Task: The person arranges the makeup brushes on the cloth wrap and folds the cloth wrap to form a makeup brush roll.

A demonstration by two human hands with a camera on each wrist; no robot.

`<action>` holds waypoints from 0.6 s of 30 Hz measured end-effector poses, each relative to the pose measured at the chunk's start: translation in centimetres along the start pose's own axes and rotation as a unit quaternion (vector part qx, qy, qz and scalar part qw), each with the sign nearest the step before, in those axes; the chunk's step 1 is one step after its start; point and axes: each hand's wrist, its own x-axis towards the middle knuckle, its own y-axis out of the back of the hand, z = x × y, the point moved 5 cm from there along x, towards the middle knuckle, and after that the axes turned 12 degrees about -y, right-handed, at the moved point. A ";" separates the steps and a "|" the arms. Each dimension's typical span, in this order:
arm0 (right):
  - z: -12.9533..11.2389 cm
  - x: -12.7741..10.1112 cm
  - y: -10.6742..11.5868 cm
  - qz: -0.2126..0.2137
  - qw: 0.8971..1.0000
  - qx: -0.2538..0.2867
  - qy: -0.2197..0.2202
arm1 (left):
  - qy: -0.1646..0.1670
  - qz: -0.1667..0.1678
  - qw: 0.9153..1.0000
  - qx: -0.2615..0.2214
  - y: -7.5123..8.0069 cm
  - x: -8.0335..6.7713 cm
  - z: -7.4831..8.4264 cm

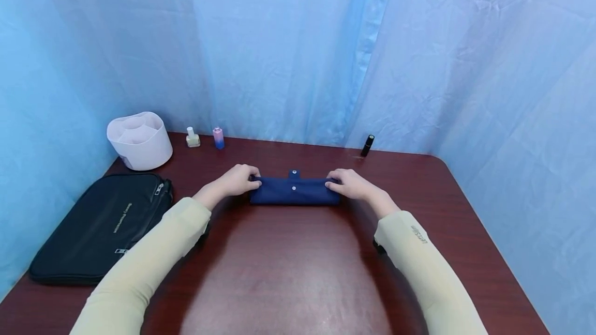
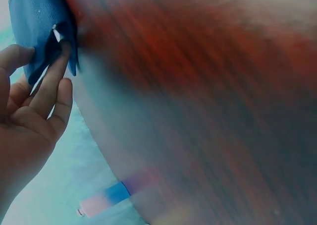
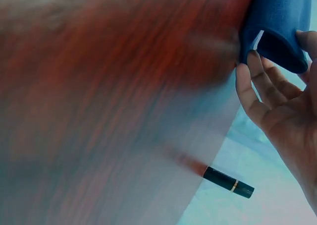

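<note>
A dark blue folded fabric pouch (image 1: 295, 195) lies across the middle of the table, with a small snap tab (image 1: 294, 173) sticking up at its far edge and a silver snap stud on its face. At its left end my left hand (image 1: 235, 180) pinches the fabric, thumb on the near side. My right hand (image 1: 352, 183) grips the opposite end in the same way. Seen in the left wrist view, the pouch (image 2: 42, 24) has layers parted around a fingertip. In the right wrist view, the end of the pouch (image 3: 277, 17) shows an open fold between thumb and fingers.
On the left lie a black zipped case (image 1: 93, 226) and a white divided organizer (image 1: 149, 149). Two small bottles, a pale nail polish (image 1: 193, 140) and a pink-blue one (image 1: 218, 138), stand at the back. A black tube (image 1: 367, 146) stands back right, before blue curtains.
</note>
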 end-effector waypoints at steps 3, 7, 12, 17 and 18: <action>0.2 0.4 0.1 -0.006 0.999 0.023 -0.023 | 0.021 0.000 1.000 -0.021 0.1 0.3 -0.6; 0.4 0.7 0.1 -0.014 0.998 0.044 -0.038 | 0.035 0.002 0.998 -0.046 -0.1 0.7 -1.3; 0.6 0.9 0.0 -0.012 0.995 0.079 -0.051 | 0.044 0.008 0.997 -0.059 -0.4 1.0 -2.0; 0.7 1.3 -0.5 -0.015 0.994 0.090 -0.058 | 0.030 0.000 0.998 -0.055 -0.5 1.5 -2.1; 0.8 1.3 -0.6 -0.014 0.995 0.085 -0.055 | 0.024 -0.001 0.999 -0.047 -0.5 1.6 -2.0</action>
